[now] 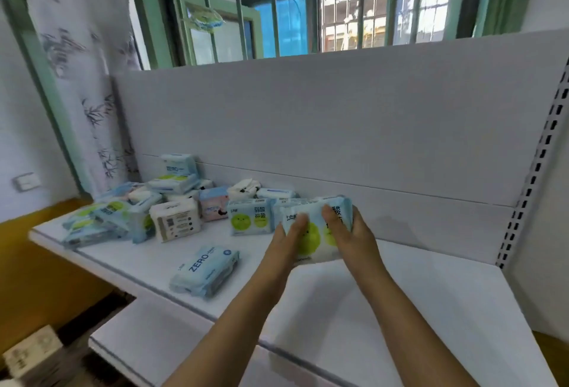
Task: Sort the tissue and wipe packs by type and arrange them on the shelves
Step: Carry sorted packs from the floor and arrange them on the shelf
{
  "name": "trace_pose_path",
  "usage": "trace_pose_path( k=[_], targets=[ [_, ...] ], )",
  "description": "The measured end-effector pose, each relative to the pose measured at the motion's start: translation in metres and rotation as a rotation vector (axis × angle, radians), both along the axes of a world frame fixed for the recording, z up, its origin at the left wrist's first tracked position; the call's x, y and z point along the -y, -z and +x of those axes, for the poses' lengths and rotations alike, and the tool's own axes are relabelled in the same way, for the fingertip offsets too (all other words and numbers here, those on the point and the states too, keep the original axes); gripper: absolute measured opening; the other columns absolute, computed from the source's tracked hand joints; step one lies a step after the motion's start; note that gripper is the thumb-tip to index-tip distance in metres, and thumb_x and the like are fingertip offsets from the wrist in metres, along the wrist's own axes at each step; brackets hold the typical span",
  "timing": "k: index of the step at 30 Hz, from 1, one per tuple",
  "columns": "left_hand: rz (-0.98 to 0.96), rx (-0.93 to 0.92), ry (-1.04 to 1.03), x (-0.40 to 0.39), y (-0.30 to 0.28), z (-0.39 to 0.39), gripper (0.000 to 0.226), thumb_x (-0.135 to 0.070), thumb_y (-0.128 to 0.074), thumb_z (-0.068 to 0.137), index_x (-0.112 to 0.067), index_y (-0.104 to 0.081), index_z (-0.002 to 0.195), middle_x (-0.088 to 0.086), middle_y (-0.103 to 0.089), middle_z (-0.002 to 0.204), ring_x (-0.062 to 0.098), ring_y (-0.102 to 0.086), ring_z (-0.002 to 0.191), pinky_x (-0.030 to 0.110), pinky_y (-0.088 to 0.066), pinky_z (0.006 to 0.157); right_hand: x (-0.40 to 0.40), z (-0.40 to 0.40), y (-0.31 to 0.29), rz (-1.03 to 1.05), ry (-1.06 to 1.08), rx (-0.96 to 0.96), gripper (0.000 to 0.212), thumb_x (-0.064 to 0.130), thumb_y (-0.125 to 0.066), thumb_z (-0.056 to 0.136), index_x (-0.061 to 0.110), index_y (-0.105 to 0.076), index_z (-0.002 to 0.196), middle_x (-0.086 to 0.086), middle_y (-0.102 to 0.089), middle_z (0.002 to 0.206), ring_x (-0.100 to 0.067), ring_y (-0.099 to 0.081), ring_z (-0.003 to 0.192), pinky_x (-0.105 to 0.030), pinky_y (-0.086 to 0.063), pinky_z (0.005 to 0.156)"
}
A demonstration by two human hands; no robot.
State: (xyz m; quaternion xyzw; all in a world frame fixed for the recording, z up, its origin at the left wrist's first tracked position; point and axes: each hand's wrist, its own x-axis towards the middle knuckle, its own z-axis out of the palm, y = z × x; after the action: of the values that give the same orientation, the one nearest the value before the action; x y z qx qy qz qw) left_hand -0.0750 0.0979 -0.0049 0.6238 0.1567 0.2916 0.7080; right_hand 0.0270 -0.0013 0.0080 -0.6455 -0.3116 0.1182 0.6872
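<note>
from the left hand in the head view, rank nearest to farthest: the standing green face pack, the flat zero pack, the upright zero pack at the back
Measured from the left hand:
1. Standing green face pack, just to its left on the shelf.
2. Flat zero pack, lower left, near the shelf's front edge.
3. Upright zero pack, far left, on top of the pile by the back panel.
</note>
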Motion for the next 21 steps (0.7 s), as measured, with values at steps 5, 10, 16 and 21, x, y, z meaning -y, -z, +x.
trace_pose_path(
  k=[5, 10, 16, 21],
  targets=[
    [0.098, 0.028, -0.217, -0.027, -0.019, -0.117, 0.069, -0.063, -0.067, 0.083, -0.029, -0.052, 0.142, 0.0, -0.069, 0.129, 0.022, -0.067, 0.116, 0.049, -0.052, 0.102, -0.037, -0.108, -0.024, 0.061, -0.207, -0.017, 0.048, 0.06, -0.06, 0.085, 0.029, -0.058, 0.122, 0.003, -0.068, 0.109, -0.014, -0.068, 0.097, -0.031, -0.058, 0.083],
    [0.078, 0.069, -0.46, -0.046, -0.022, -0.276, 0.064, -0.062, -0.068, 0.084, -0.028, -0.056, 0.137, 0.0, -0.071, 0.126, 0.024, -0.068, 0.115, 0.052, -0.052, 0.102, -0.077, -0.249, -0.029, 0.035, -0.465, 0.045, 0.058, 0.065, -0.062, 0.077, 0.03, -0.058, 0.124, 0.006, -0.071, 0.111, -0.009, -0.068, 0.098, -0.03, -0.058, 0.084],
    [0.015, 0.033, -0.72, -0.038, -0.01, -0.462, 0.044, -0.056, -0.066, 0.09, -0.024, -0.064, 0.119, 0.004, -0.076, 0.109, 0.022, -0.074, 0.099, 0.04, -0.06, 0.087, -0.105, -0.416, -0.011, -0.02, -0.754, 0.067, 0.042, 0.042, -0.075, 0.085, 0.027, -0.061, 0.121, 0.006, -0.072, 0.102, 0.001, -0.07, 0.085, -0.02, -0.057, 0.07],
    [-0.099, -0.015, -0.882, -0.027, 0.027, -0.592, 0.097, -0.078, -0.077, 0.057, -0.02, -0.058, 0.133, 0.006, -0.073, 0.12, 0.029, -0.071, 0.109, 0.052, -0.054, 0.099, -0.116, -0.536, 0.024, -0.092, -0.915, 0.015, 0.042, 0.047, -0.076, 0.082, 0.023, -0.063, 0.115, 0.001, -0.074, 0.104, -0.01, -0.073, 0.09, -0.034, -0.061, 0.08]
  ],
)
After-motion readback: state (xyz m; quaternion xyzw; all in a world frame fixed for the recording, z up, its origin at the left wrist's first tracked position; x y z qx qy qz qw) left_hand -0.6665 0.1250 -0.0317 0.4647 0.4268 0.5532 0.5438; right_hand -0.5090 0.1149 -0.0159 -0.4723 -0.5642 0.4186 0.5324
